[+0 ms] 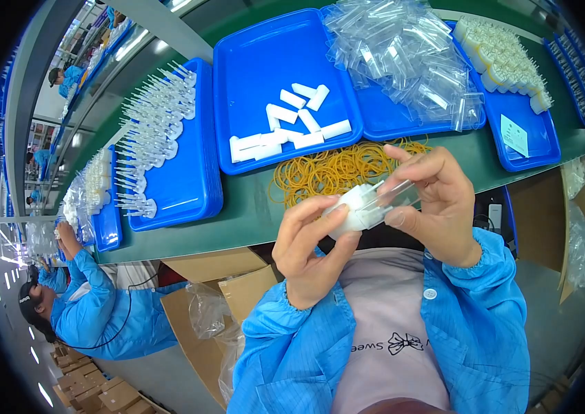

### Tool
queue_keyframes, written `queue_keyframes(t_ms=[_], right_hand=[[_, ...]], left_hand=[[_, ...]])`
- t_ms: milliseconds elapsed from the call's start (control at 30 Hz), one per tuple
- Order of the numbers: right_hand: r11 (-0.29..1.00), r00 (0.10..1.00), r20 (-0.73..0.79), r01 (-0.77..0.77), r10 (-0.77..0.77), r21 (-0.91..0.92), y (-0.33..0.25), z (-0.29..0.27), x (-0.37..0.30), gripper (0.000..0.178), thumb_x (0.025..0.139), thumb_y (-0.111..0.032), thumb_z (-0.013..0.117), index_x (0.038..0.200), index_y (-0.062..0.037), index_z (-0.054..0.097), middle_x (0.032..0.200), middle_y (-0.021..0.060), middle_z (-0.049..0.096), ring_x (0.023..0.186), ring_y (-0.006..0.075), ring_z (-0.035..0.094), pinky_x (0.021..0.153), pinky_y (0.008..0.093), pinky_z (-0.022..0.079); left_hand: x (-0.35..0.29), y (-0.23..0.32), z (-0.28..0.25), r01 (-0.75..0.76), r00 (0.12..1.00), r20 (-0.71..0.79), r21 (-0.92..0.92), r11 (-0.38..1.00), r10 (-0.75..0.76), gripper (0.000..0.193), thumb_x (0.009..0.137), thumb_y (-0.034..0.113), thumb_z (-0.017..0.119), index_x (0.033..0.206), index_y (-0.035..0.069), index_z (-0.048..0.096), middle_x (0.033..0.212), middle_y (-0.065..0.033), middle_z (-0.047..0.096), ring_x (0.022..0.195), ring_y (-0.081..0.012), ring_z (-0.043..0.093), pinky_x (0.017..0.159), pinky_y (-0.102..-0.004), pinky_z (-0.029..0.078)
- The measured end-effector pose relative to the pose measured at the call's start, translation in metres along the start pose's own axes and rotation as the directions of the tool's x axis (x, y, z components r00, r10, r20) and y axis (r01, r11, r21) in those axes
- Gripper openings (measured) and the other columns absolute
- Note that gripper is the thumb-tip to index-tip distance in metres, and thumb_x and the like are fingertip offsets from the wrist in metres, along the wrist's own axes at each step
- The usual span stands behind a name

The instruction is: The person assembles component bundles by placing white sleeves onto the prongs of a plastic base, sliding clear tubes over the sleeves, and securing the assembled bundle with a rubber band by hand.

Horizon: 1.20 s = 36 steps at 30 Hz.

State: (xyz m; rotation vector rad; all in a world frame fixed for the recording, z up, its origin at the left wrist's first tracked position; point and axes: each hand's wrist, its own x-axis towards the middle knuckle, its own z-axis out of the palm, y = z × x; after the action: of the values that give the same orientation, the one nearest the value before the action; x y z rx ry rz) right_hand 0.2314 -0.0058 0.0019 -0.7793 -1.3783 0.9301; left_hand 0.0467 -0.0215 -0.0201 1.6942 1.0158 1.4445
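My left hand (pixel 306 252) grips a rounded white plastic part (pixel 353 212) between thumb and fingers, just in front of my chest. On its right side, my right hand (pixel 440 207) pinches a transparent plastic piece (pixel 404 195) between thumb and fingers. The two pieces meet or overlap; how far one sits in the other I cannot tell. Just beyond my hands lies a heap of yellow rubber bands (pixel 330 169) on the green table. Past the bands, white cylinders (pixel 280 114) lie loose in a blue tray (pixel 265 62).
Clear plastic sleeves (pixel 409 58) heap over another blue tray (pixel 392 127). White parts with thin spikes (pixel 158 117) fill a tray stack at left; white pieces (pixel 502 55) stand at far right. Cardboard boxes (pixel 196 331) sit below the table edge. A co-worker (pixel 109 310) works at left.
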Motion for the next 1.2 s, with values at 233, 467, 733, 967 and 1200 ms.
queue_keyframes(t_ms=[233,467,733,967,1200], right_hand=[[1.0,0.999,-0.029,0.014,-0.014,0.007,0.004,-0.001,-0.004,0.037,0.072,-0.005,0.078,0.101,-0.0021,0.056,0.094,0.0051,0.06,0.09,0.0138,0.062,0.104,0.044,0.035],[0.991,0.996,-0.034,-0.08,0.084,0.105,0.009,-0.003,-0.003,0.036,0.073,-0.003,0.076,0.102,-0.001,0.056,0.098,0.0062,0.06,0.093,0.0135,0.061,0.104,0.04,0.036],[1.0,1.0,-0.015,-0.021,0.021,0.023,0.009,-0.009,-0.003,0.038,0.073,-0.001,0.076,0.104,-0.0008,0.055,0.097,0.0067,0.059,0.092,0.014,0.061,0.103,0.0406,0.037],[0.977,0.985,-0.06,-0.148,0.159,0.155,0.009,-0.006,-0.003,0.037,0.074,-0.004,0.075,0.103,-0.0033,0.053,0.092,0.0061,0.059,0.089,0.0159,0.062,0.104,0.0465,0.034],[0.996,0.999,-0.032,-0.033,0.036,0.083,0.021,-0.012,-0.007,0.034,0.078,-0.001,0.072,0.106,-0.0006,0.052,0.098,0.0085,0.059,0.093,0.0151,0.061,0.087,0.03,0.048]], left_hand=[[0.017,0.002,-0.004,-0.205,0.979,0.059,0.235,0.95,0.197,0.036,0.063,-0.005,0.076,0.097,0.003,0.068,0.105,-0.0159,0.06,0.085,-0.0223,0.064,0.07,-0.0286,0.054],[0.014,0.004,0.004,-0.233,0.971,0.035,0.354,0.906,0.236,0.035,0.062,-0.002,0.077,0.095,0.006,0.07,0.1,-0.0128,0.062,0.082,-0.0239,0.066,0.064,-0.0289,0.055],[0.016,0.001,0.006,-0.224,0.974,0.093,0.295,0.929,0.205,0.032,0.063,-0.006,0.072,0.094,0.002,0.068,0.104,-0.0138,0.06,0.074,-0.0178,0.062,0.06,-0.0259,0.051],[0.017,0.0,0.01,-0.197,0.98,0.076,0.263,0.945,0.183,0.032,0.062,-0.003,0.073,0.093,0.002,0.066,0.097,-0.0131,0.063,0.085,-0.0231,0.062,0.072,-0.0318,0.051],[0.019,-0.002,0.01,-0.184,0.981,0.119,0.284,0.941,0.156,0.038,0.062,0.004,0.078,0.098,0.001,0.065,0.102,-0.0143,0.061,0.091,-0.0235,0.061,0.077,-0.0314,0.05]])
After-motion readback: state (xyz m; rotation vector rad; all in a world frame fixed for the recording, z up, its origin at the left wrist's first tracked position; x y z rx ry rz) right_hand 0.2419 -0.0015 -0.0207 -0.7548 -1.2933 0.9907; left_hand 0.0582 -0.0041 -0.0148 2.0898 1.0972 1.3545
